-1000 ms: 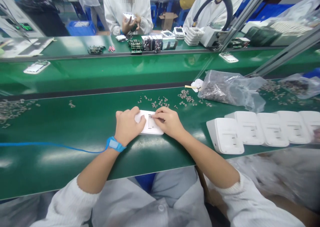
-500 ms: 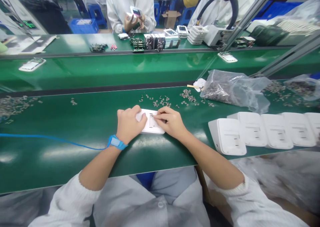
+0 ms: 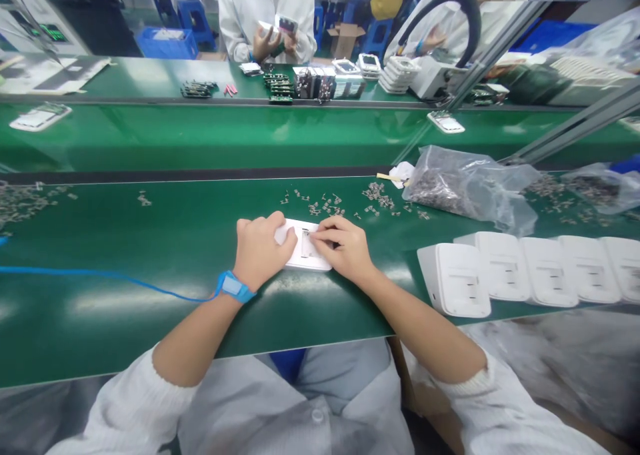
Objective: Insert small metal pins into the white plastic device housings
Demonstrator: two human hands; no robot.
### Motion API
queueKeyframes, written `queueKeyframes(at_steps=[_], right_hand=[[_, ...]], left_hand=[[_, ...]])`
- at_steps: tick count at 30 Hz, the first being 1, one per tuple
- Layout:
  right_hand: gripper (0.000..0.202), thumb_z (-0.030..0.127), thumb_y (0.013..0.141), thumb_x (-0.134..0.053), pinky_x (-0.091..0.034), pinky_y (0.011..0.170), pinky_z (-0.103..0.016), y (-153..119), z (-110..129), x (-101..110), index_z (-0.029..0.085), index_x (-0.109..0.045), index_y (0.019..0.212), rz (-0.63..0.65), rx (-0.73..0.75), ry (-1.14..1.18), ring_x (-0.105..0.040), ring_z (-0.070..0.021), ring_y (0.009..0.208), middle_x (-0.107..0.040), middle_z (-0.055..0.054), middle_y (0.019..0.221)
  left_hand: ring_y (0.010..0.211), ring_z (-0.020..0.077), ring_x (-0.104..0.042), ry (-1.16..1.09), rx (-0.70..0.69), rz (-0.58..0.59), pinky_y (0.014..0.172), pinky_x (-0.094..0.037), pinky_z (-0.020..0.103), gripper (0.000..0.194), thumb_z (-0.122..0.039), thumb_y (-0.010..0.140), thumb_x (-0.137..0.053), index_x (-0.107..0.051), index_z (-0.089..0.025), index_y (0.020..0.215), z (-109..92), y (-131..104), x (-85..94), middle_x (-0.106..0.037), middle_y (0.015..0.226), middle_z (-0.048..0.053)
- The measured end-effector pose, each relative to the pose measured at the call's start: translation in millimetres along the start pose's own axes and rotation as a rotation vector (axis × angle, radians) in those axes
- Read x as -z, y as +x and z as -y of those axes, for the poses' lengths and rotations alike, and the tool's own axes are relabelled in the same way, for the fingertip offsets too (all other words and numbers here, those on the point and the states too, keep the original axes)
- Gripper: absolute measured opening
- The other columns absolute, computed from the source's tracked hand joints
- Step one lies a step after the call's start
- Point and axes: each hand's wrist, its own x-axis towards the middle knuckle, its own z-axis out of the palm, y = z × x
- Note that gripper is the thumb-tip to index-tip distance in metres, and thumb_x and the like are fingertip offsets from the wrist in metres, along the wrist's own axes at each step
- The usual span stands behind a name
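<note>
A white plastic housing (image 3: 295, 260) lies on the green bench in front of me, its recessed compartment facing up. My left hand (image 3: 264, 249) is closed around the housing's left side, thumb on top and a blue wrist strap (image 3: 233, 286) at the wrist. Thumb and fingertips of my right hand (image 3: 345, 245) are pinched together at the compartment's right edge. Whatever small piece they hold, if any, is hidden by the fingers. Just beyond the housing, small metal contact pieces (image 3: 325, 206) lie scattered.
Several white housings (image 3: 463, 281) stand in a row at the right. Behind them lies a clear bag (image 3: 445, 185) of metal pieces. More pieces (image 3: 23, 201) lie far left. A blue cord (image 3: 110, 277) crosses the left side. Across the green conveyor, a co-worker (image 3: 267, 25) handles a device.
The white parts on the conveyor have shifted left. My view has tilted slightly. Both my hands stay on the housing, with the right fingertips still at the compartment.
</note>
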Motion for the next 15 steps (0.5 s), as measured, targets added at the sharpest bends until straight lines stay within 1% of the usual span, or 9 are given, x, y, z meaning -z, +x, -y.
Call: queueKeyframes(at_steps=[7,11,15], right_hand=[[0.014,0.018,0.088,-0.065,-0.054,0.065,-0.029,-0.4,1.1,0.2,0.023,-0.077,0.082,0.002,-0.017,-0.003,-0.064,-0.0152,0.074,-0.069,-0.004,0.084],[0.012,0.016,0.086,-0.066,-0.053,0.065,-0.029,0.1,0.5,0.2,0.021,-0.076,0.081,-0.022,-0.011,0.005,-0.064,-0.0152,0.074,-0.069,-0.004,0.084],[0.012,0.014,0.085,-0.065,-0.054,0.067,-0.029,1.7,0.1,-0.9,0.021,-0.074,0.082,-0.020,-0.046,-0.007,-0.064,-0.0159,0.076,-0.068,-0.004,0.085]], left_hand=[[0.075,0.0212,-0.066,0.000,0.003,0.009,0.072,-0.029,0.037,0.019,-0.036,0.087,-0.050,-0.051,-0.021,0.076,1.0,-1.2,-1.0,-0.068,0.073,0.000],[0.076,0.0213,-0.066,-0.002,-0.002,0.010,0.074,-0.029,0.037,0.019,-0.037,0.087,-0.050,-0.052,-0.021,0.077,0.5,-1.1,-0.5,-0.068,0.073,0.001],[0.074,0.0217,-0.065,-0.013,0.004,0.023,0.073,-0.029,0.037,0.019,-0.036,0.087,-0.050,-0.053,-0.021,0.077,-1.0,-0.9,-0.2,-0.066,0.071,0.001]])
